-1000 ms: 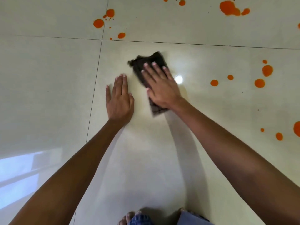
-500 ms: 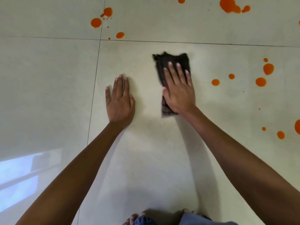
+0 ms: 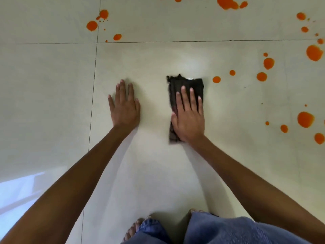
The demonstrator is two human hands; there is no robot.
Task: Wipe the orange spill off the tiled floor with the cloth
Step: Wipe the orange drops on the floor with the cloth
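Observation:
A dark folded cloth lies flat on the pale tiled floor. My right hand presses down on it, fingers spread over its near half. My left hand rests flat on the bare tile to the left, holding nothing. Orange drops lie just right of the cloth, with larger orange blots further right and another orange patch near the right edge. More orange spots sit at the top left and a big orange splash at the top.
Dark grout lines cross the floor left of my left hand and beyond both hands. My bare feet and blue jeans show at the bottom edge. A bright window reflection lies at the lower left.
My right hand has slid the cloth to the right, nearer the orange drops. The view has tilted down, showing more of my legs. My left hand stays planted.

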